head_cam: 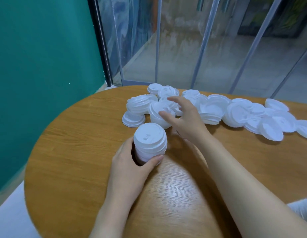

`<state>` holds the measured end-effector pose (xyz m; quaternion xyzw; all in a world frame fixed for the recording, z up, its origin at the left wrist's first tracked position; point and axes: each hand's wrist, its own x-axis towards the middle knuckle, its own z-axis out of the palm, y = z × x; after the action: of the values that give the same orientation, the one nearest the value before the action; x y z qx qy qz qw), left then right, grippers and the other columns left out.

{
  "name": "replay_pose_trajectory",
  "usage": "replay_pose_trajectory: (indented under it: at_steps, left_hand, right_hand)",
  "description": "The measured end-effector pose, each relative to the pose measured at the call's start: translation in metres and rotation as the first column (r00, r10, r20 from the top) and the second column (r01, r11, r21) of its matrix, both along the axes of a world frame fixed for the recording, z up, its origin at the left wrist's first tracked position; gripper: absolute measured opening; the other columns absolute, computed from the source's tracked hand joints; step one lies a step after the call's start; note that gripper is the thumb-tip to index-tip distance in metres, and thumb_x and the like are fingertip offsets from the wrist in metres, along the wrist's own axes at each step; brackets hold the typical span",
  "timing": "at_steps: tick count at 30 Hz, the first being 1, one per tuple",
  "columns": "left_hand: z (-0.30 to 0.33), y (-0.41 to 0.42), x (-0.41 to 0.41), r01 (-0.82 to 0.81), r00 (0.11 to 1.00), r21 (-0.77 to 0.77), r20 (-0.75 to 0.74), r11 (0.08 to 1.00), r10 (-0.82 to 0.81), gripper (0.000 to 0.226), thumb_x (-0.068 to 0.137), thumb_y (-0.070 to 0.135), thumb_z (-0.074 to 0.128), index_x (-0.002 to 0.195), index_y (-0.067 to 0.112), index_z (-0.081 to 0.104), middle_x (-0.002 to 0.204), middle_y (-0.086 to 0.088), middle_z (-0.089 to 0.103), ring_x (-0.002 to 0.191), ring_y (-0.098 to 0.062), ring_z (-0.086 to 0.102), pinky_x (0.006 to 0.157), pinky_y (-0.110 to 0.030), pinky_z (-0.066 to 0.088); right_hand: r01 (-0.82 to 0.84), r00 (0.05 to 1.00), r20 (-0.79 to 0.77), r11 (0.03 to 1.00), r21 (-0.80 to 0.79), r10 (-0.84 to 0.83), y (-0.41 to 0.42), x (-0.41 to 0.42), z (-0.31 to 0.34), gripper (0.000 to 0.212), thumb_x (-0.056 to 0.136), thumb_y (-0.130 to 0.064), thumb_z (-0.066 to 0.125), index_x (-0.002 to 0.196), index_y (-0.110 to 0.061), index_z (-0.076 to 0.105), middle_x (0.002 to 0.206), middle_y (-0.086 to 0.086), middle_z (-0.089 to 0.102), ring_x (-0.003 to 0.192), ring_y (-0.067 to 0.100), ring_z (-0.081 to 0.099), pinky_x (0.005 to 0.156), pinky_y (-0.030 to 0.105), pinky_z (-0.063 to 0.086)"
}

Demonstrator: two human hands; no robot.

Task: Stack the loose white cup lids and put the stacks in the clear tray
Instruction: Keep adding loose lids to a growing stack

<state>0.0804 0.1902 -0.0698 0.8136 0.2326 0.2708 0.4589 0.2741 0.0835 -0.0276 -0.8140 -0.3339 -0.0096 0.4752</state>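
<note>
Holding item one: a stack of lids point(150, 143), white, nested, upright on the table point(77, 143), near its front-left part. The left hand point(132, 167) is wrapped round the lower stack, thumb on the near side, fingers behind.

Item two: right hand point(185, 117), fingers spread and relaxed, holding nothing, reaching over a partly nested clump of lids point(159, 115) just beyond the stack. Whether the fingertips touch it cannot be told; the hand is a little blurred.

Item three: loose lids point(252, 117), many, strewn in a band along the far side of the table from centre to the right edge, some overlapping, some lying upside down. A second small leaning stack point(138, 105) sits at the left end of the band, resting on a single flat lid point(133, 119).

Item four: clear tray, not in view.

Step in hand, as judged: gathering, with stacking well short of done and nothing trayed. Next move calls for closing the right hand on the nearest clump, turning it the same way up as the held stack, and seating it squarely on top while the left hand steadies.
</note>
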Motion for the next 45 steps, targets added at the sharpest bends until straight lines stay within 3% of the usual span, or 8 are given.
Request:
replay_pose_trajectory:
  at_steps: [4, 7, 12, 17, 24, 28, 39, 45]
  left_hand:
    - [-0.001, 0.004, -0.003, -0.022, 1.0, -0.009, 0.0, 1.0, 0.022, 0.069, 0.064, 0.047, 0.093, 0.126, 0.038, 0.063, 0.117, 0.026, 0.067, 0.114, 0.004, 0.06, 0.098, -0.027, 0.05]
    - [-0.003, 0.008, -0.004, -0.041, 0.999, -0.015, 0.004, 0.999, 0.041, 0.07, 0.064, 0.045, 0.094, 0.127, 0.038, 0.062, 0.118, 0.026, 0.066, 0.115, 0.003, 0.059, 0.1, -0.029, 0.05]
    - [-0.002, 0.008, -0.003, -0.017, 1.0, -0.049, 0.004, 0.999, 0.018, 0.08, 0.06, 0.054, 0.094, 0.131, 0.043, 0.058, 0.125, 0.026, 0.065, 0.122, -0.001, 0.057, 0.105, -0.038, 0.05]
    - [0.004, 0.005, -0.004, -0.032, 0.998, -0.066, 0.043, 0.997, 0.035, 0.088, 0.061, 0.061, 0.09, 0.138, 0.049, 0.05, 0.13, 0.028, 0.059, 0.125, 0.004, 0.052, 0.105, -0.028, 0.046]
    - [0.01, 0.001, -0.002, -0.027, 0.996, -0.09, 0.082, 0.996, 0.034, 0.07, 0.073, 0.061, 0.083, 0.135, 0.046, 0.054, 0.125, 0.025, 0.063, 0.122, -0.001, 0.056, 0.102, -0.031, 0.049]
    - [0.011, 0.001, -0.003, -0.021, 0.994, -0.107, 0.101, 0.994, 0.032, 0.065, 0.072, 0.055, 0.086, 0.13, 0.047, 0.056, 0.123, 0.025, 0.065, 0.12, -0.001, 0.057, 0.102, -0.033, 0.049]
    - [0.013, 0.001, 0.0, -0.009, 0.993, -0.137, 0.116, 0.991, 0.025, 0.069, 0.063, 0.046, 0.092, 0.122, 0.047, 0.057, 0.121, 0.024, 0.066, 0.117, -0.001, 0.06, 0.1, -0.035, 0.051]
    - [0.012, 0.002, 0.0, 0.004, 0.993, -0.165, 0.113, 0.986, 0.015, 0.069, 0.065, 0.036, 0.095, 0.123, 0.046, 0.058, 0.121, 0.025, 0.067, 0.114, -0.002, 0.063, 0.097, -0.036, 0.054]
  right_hand:
    - [0.045, 0.999, 0.037, 0.974, -0.222, -0.038, 0.02, 0.013, -0.001, 0.076, 0.082, -0.055, 0.079, 0.146, -0.022, 0.054, 0.145, -0.003, 0.055, 0.137, 0.016, 0.045, 0.113, 0.035, 0.036]
    - [0.073, 0.996, 0.078, 0.958, -0.278, -0.053, 0.022, 0.015, -0.002, 0.071, 0.083, -0.054, 0.079, 0.143, -0.023, 0.056, 0.142, -0.002, 0.057, 0.136, 0.019, 0.045, 0.113, 0.039, 0.035]
    - [0.047, 0.997, -0.05, 0.992, -0.12, -0.054, 0.02, 0.017, -0.001, 0.069, 0.079, -0.049, 0.085, 0.138, -0.026, 0.059, 0.138, -0.009, 0.058, 0.13, 0.011, 0.051, 0.112, 0.037, 0.041]
    - [-0.087, 0.99, -0.108, 0.994, 0.063, 0.093, 0.01, -0.009, 0.025, 0.059, 0.073, -0.052, 0.088, 0.124, -0.034, 0.065, 0.123, -0.017, 0.067, 0.113, 0.003, 0.063, 0.093, 0.023, 0.053]
    - [-0.233, 0.972, -0.046, 0.971, -0.05, 0.23, -0.01, -0.055, 0.038, 0.071, 0.065, -0.062, 0.08, 0.127, -0.03, 0.068, 0.124, -0.019, 0.067, 0.118, 0.0, 0.061, 0.094, 0.014, 0.048]
    - [-0.25, 0.968, -0.031, 0.957, -0.145, 0.248, -0.013, -0.061, 0.032, 0.068, 0.071, -0.048, 0.088, 0.132, -0.027, 0.066, 0.127, -0.02, 0.064, 0.12, -0.005, 0.056, 0.094, 0.007, 0.043]
    - [-0.247, 0.969, -0.055, 0.957, -0.152, 0.242, -0.014, -0.067, 0.026, 0.066, 0.07, -0.046, 0.09, 0.13, -0.032, 0.066, 0.13, -0.027, 0.061, 0.127, -0.004, 0.053, 0.108, 0.031, 0.046]
    - [-0.218, 0.976, -0.015, 0.956, -0.198, 0.219, -0.011, -0.068, 0.024, 0.067, 0.071, -0.05, 0.088, 0.131, -0.036, 0.063, 0.13, -0.031, 0.058, 0.125, -0.013, 0.048, 0.097, 0.001, 0.033]
